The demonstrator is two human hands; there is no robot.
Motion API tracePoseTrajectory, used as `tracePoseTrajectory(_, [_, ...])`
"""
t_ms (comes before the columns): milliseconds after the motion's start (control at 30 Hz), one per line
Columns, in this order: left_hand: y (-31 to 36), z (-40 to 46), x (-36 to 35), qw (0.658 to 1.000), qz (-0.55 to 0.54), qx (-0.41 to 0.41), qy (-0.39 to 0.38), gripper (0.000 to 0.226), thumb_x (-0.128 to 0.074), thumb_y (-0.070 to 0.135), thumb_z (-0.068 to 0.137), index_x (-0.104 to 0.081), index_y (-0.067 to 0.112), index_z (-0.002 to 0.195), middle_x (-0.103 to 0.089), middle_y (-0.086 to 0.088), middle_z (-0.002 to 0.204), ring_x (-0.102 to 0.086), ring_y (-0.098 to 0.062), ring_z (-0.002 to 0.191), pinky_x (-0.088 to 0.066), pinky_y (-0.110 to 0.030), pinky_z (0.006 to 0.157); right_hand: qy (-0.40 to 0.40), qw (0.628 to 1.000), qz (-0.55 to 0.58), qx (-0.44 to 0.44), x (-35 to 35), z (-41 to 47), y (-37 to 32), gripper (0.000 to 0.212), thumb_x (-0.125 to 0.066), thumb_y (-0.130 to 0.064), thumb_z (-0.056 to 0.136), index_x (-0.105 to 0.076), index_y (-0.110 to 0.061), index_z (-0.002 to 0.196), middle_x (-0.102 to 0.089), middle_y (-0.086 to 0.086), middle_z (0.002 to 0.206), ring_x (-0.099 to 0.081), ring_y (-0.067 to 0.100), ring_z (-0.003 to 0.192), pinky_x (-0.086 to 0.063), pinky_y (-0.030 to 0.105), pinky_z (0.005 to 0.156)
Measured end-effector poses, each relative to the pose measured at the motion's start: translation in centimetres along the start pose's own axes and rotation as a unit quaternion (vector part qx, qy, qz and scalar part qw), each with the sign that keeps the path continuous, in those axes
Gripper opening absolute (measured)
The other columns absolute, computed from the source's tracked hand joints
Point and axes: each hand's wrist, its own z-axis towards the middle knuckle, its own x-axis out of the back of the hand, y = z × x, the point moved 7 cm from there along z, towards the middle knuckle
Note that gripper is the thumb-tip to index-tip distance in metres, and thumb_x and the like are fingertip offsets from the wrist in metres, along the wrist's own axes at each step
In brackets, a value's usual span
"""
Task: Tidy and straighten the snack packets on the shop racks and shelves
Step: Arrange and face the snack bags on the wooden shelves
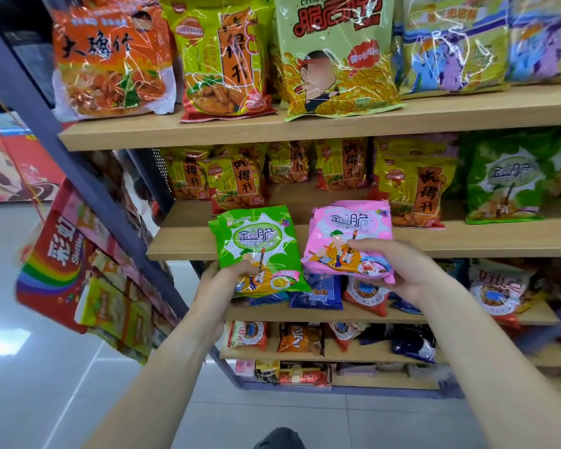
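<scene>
Two bare forearms reach up from the bottom edge. Left hand [222, 281] grips the lower edge of a green packet [256, 249], thumb over the front. The packet shows a cartoon guitar and large Chinese characters; smaller print unreadable. Right hand [392, 265] clamps the lower part of a pink packet [350, 236] of the same design, thumb on its face. Both packets are held upright, side by side, just in front of the edge of the middle shelf [188, 246].

On that shelf behind: a row of yellow-green packets [412, 186] with an orange panel of black Chinese characters, and at the right a green packet of the held kind [502, 183].

Shelf below [305, 315]: blue and red packets, partly hidden by the hands.

Side rack, left: a red Skittles bag [59, 264], rainbow stripe, "Skittles" legible beside Chinese characters.

Top shelf [272, 128]: an orange bag [110, 56]; a large yellow-green bag [224, 56]; a pale green bag [337, 56] reading "Crispy" at its cropped top edge, with red Chinese lettering; blue-and-yellow bags [457, 43] at the right.
</scene>
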Motion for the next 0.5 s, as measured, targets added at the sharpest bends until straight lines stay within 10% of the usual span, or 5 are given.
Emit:
tracePoseTrajectory(233, [0.2,-1.3,-0.6,0.999,0.025,-0.020,-0.028,0.036,-0.083,0.016,0.078,-0.066,0.020,0.109,-0.080,0.002,0.086,-0.075,-0.021,0.089,-0.062,-0.045,0.087,-0.047,0.997,0.066,0.019,2.0,-3.1,1.8,0.069,-0.088,-0.019,0.063,-0.065,-0.003,0.126,-0.076,0.015,0.112,-0.074,0.033,0.100,-0.058,0.044,0.093])
tracePoseTrajectory(500, [-0.6,-4.6,-7.1,0.993,0.034,-0.014,-0.116,0.043,-0.082,0.015,0.081,-0.063,0.017,0.120,-0.080,-0.005,0.100,-0.077,-0.025,0.094,-0.062,-0.043,0.086,-0.081,0.977,0.194,0.030,3.3,-7.0,2.4,0.047,-0.073,-0.021,0.077,-0.066,-0.006,0.122,-0.075,0.017,0.113,-0.076,0.024,0.085,-0.063,0.031,0.063])
